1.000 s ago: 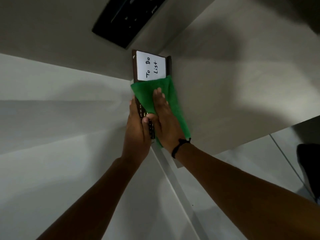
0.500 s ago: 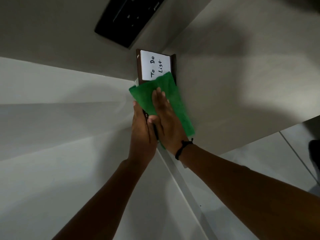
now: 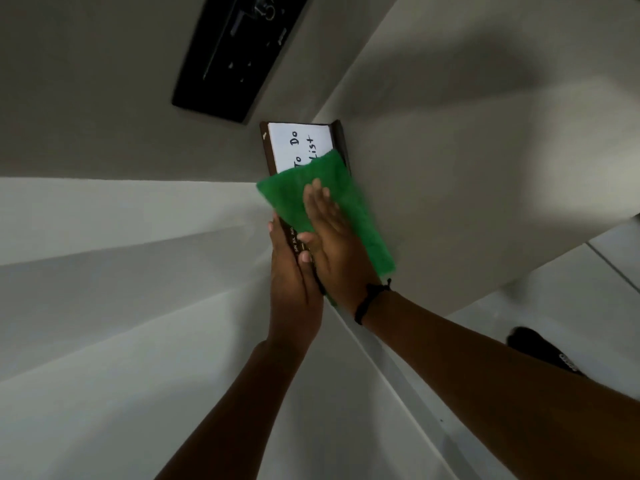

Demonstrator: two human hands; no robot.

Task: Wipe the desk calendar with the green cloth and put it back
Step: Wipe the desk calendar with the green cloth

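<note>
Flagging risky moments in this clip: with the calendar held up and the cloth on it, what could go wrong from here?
The left hand grips only the near edge of the dark-framed desk calendar, so pressure from the flat right hand might twist it loose. The green mesh cloth is merely pressed, not gripped, and could slip off. It might also smear the handwritten "To Do List" card.

White card [image 3: 298,145] on calendar [image 3: 268,147]: handwritten "To Do" above "List"; the "L" partly covered by the cloth [image 3: 332,199]. Calendar's dark edge strip, near left hand [image 3: 292,289]: small light print "JUN JUL AUG". Further month labels hidden by hands. Marks on black panel [image 3: 235,53] too small to read.
</note>
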